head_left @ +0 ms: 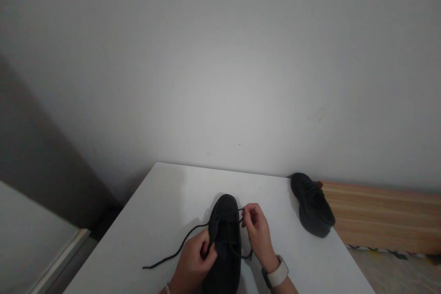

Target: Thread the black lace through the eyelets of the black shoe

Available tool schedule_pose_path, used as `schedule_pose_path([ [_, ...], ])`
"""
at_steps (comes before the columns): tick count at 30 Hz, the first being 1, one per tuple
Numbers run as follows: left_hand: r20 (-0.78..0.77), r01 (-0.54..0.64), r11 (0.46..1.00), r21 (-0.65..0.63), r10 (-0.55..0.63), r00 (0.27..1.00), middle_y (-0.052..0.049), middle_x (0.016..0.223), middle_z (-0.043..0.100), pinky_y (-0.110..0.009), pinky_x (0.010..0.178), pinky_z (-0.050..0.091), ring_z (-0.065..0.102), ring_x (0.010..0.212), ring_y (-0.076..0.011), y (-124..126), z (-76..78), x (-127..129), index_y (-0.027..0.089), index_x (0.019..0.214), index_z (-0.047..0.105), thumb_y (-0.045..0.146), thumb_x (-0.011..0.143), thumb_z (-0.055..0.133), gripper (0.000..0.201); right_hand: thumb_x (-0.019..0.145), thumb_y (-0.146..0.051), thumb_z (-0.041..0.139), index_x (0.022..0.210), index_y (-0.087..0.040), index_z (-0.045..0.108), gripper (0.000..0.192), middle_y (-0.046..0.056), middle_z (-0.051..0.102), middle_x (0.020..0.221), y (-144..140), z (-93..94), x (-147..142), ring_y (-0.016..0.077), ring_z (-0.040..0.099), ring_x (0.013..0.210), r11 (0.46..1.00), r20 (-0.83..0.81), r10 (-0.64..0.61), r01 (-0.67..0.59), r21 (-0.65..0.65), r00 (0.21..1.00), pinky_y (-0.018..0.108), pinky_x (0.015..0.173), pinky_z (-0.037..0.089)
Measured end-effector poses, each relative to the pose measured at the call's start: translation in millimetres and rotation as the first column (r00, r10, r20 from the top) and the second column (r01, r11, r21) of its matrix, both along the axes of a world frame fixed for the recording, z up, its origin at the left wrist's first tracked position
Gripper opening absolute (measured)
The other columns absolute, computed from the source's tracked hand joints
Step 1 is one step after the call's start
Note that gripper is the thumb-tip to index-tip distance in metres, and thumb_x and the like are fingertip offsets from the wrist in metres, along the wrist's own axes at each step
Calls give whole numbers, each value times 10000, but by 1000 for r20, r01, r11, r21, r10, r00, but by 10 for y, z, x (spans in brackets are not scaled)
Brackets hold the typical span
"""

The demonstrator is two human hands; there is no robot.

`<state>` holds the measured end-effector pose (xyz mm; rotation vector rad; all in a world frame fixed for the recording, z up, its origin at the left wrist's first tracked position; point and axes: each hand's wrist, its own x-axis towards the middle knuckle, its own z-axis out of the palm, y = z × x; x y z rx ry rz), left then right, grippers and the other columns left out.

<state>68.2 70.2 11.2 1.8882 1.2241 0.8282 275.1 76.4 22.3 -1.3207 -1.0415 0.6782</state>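
A black shoe [225, 204] lies on the white table [168, 202] with its toe pointing to the wall and its opening towards me. My left hand [195, 259] is closed on the left side flap of this shoe, near its opening. On the shoe's right, my right hand [257, 229] pinches the black shoelace [175, 253] between thumb and fingertips. One loose lace end trails left across the tabletop. Another stretch hangs over the opening and runs out below my right hand. My left fingertips are partly hidden.
A second black shoe [312, 206], with its lace threaded, stands at the table's right edge. Behind the table rises a pale wall [227, 78]. A wood-grain board [375, 216] lies beyond the right edge, and a white-edged panel [58, 259] is at lower left.
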Motion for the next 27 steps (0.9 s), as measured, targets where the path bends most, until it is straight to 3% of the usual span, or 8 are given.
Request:
schedule_pose_path([
  [4,11,-34,999,-2,34,999,62,580,355,-245,549,283,371,539,-126,-4,-21,9,239,629,311,281,791,488,243,868,-541,655,834,-203,581,347,-50,533,623,13,92,254,132,525,519,992,-93,-121,124,25,988,249,500,454],
  [11,35,-60,998,-7,61,998,60,569,368,-234,546,283,372,539,-121,-4,-26,24,230,612,331,298,769,519,255,795,-538,714,809,-189,586,372,-41,581,699,-118,173,880,100,527,541,933,-296,-318,352,71,901,240,531,487],
  [20,40,-51,998,-33,52,998,65,567,349,-230,535,278,366,533,-117,-9,-43,27,230,609,325,287,769,536,271,681,-354,749,659,-224,552,237,-29,570,638,-453,178,1562,149,564,531,779,-409,-521,613,130,749,378,641,571],
  [27,42,-52,998,-33,53,998,60,574,358,-236,543,277,365,544,-121,-9,-28,36,231,614,322,294,772,524,264,699,-303,715,665,-229,569,167,-23,546,665,-511,285,1704,164,537,562,646,-456,-583,724,242,672,447,731,546],
])
